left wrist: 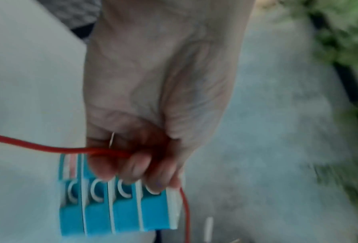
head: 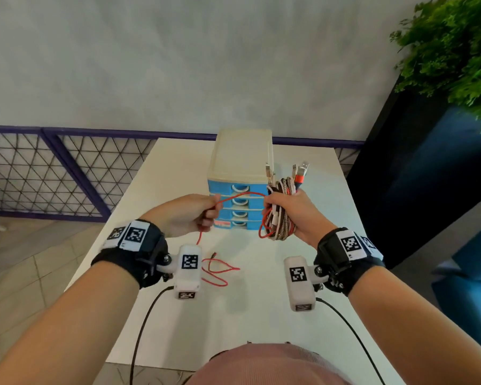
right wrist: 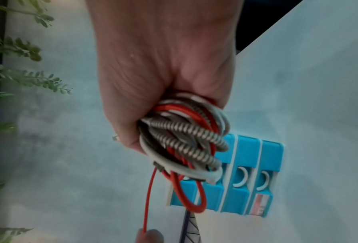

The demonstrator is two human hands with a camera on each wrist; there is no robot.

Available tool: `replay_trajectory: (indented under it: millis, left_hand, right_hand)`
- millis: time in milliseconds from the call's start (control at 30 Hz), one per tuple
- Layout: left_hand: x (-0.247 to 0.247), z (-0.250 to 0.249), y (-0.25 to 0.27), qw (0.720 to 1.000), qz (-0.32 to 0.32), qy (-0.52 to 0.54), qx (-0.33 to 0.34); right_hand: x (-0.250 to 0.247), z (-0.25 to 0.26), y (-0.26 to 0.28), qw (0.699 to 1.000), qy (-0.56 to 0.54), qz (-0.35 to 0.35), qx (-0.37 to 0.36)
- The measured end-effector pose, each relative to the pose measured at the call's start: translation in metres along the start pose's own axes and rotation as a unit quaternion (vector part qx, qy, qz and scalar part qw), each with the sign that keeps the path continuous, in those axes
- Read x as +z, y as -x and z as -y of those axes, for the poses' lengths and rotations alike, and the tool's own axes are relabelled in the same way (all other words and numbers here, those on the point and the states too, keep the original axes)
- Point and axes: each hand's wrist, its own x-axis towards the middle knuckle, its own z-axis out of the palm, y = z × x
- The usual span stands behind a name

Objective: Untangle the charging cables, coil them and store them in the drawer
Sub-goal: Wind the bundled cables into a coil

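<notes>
My right hand [head: 288,211] grips a coiled bundle of cables [head: 279,215], white, braided and red, with USB plugs sticking up above the fist; the same bundle [right wrist: 186,136] fills the right wrist view. A thin red cable [head: 239,194] runs from the bundle to my left hand [head: 195,215], whose curled fingers [left wrist: 136,166] hold the red cable [left wrist: 49,148]. Its loose tail [head: 217,269] lies in loops on the white table [head: 156,195]. Behind both hands stands a small drawer unit [head: 240,173] with blue fronts, all drawers closed.
A purple-framed mesh fence [head: 53,173] runs behind the table at left. A dark planter with a green plant [head: 453,51] stands at the right. Black wires trail from the wrist cameras [head: 188,270] toward my body.
</notes>
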Motion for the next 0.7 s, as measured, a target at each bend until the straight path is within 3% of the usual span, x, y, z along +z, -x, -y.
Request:
replay_trajectory:
  millis: [167, 367, 500, 633, 700]
  left_hand:
    - [0.032, 0.005, 0.013, 0.996, 0.054, 0.073, -0.006]
    - [0.06, 0.0, 0.016, 0.995, 0.058, 0.079, -0.023]
    - [0.058, -0.003, 0.015, 0.998, 0.037, 0.034, -0.029]
    - [0.046, -0.012, 0.013, 0.998, 0.036, -0.044, -0.017]
    - [0.036, -0.012, 0.012, 0.997, 0.069, -0.031, -0.012]
  right_hand:
    - [0.002, -0.015, 0.003, 1.0, -0.027, -0.013, -0.005]
    - [0.02, -0.018, 0.012, 0.993, -0.089, 0.082, -0.01]
    - [0.025, -0.015, 0.011, 0.988, -0.058, 0.138, -0.025]
    - [0.033, -0.006, 0.002, 0.998, -0.028, 0.052, -0.011]
    - [0.038, 0.001, -0.004, 0.999, -0.033, -0.007, -0.02]
